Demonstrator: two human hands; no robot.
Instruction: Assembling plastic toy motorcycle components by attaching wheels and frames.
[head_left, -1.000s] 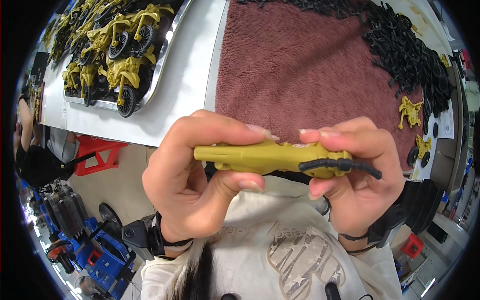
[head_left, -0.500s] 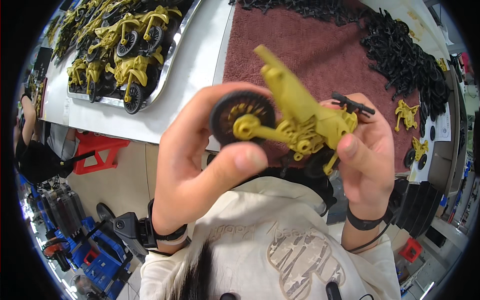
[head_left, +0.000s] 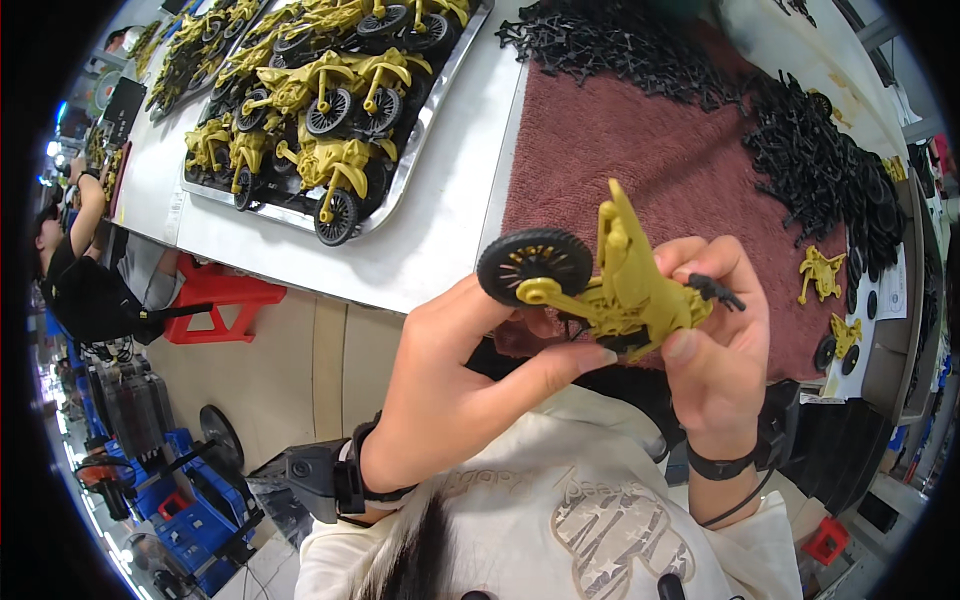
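A yellow toy motorcycle is held up in front of my chest, over the near edge of the table. Its black spoked wheel points left and its black handlebar sticks out on the right. My left hand grips the lower side by the wheel, thumb under the engine part. Around the front end, my right hand is closed with its thumb on the yellow body below the handlebar. The front wheel is hidden from view.
A metal tray piled with yellow toy motorcycles stands at the left on the white table. Beyond my hands lies a brown-red towel, edged by heaps of small black parts. Loose yellow parts lie at right. Another person sits far left.
The motorcycle has turned so its seat end stands more upright. My left hand has shifted right, its thumb sliding from near the wheel hub toward the engine. The whole view has shifted too.
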